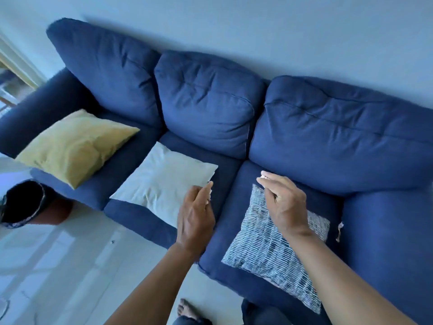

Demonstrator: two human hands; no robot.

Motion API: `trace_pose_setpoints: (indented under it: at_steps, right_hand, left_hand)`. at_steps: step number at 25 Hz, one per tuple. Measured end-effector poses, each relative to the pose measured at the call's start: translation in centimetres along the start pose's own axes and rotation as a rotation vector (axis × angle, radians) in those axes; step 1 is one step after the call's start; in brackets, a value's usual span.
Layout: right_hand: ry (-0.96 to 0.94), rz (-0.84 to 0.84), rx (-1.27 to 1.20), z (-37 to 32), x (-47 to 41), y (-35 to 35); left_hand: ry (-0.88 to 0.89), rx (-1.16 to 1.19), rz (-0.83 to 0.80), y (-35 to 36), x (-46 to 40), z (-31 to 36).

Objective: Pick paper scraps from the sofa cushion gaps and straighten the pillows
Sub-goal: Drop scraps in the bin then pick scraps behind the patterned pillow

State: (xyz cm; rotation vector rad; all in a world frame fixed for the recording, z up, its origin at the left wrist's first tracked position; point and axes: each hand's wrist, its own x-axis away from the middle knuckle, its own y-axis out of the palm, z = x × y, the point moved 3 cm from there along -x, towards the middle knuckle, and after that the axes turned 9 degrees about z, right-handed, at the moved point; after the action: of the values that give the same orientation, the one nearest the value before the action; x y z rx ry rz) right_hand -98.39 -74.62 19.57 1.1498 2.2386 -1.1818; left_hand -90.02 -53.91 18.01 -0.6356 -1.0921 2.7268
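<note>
Scrap-collecting step: right hand (pixel 284 202) pinches a paper scrap (pixel 263 177); left hand (pixel 195 215) closed on another. 1 scrap (pixel 339 228) remains in the armrest gap — next. 3 pillows lie flat.

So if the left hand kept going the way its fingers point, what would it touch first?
Probably the corner of the white pillow: the left hand points up toward it, with a small paper scrap in its fingers. Depth is hard to judge.

Cool bluish daylight, soft blur, perhaps fisheye-tilted
</note>
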Motion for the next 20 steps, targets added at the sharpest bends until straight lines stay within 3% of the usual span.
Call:
trace_pose_setpoints:
  at_steps: [6, 11, 20]
  right_hand:
    - [-0.128, 0.011, -0.100, -14.1, 0.4, 10.1]
    - [-0.241, -0.140, -0.227, -26.1, 3.5, 18.5]
    - [-0.367, -0.374, -0.455, -39.0, 5.6, 31.4]
  left_hand:
    - [-0.120, -0.066, 0.186, -13.9, -0.1, -9.7]
    - [-0.160, -0.192, 0.291, -24.9, 1.6, -18.1]
    - [-0.308, -0.307, 0.526, -34.4, 1.4, -30.0]
